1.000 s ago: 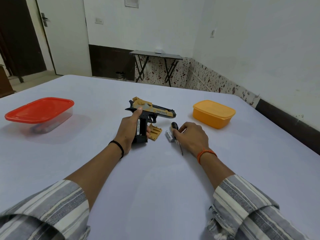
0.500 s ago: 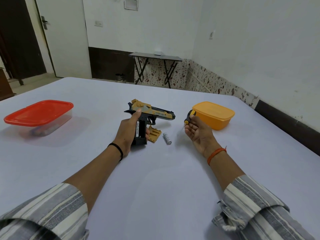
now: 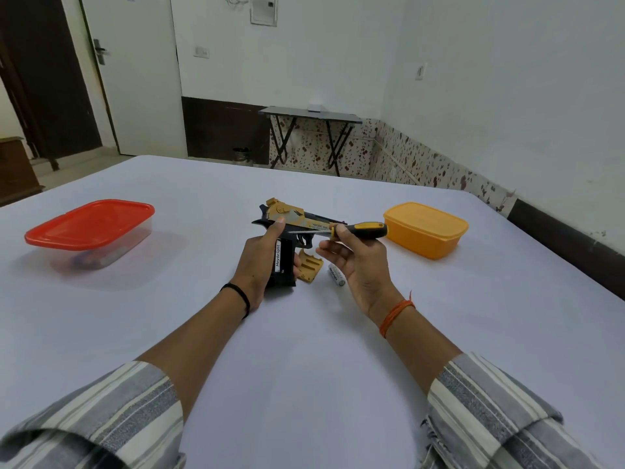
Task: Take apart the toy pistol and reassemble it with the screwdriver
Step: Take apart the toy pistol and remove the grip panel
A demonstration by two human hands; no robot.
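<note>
The pistol stands at frame centre, grip base down on the counter, barrel pointing right. The left hand grips the pistol grip, thumb raised along the rear of the slide. The right hand pinches the screwdriver between thumb and fingertips; the tool lies horizontal, handle to the right, shaft tip pointing left at the frame of the pistol just above the trigger. A tan cover and a battery lie on the counter between the hands. A red-lidded box sits at left, an orange box at right.
</note>
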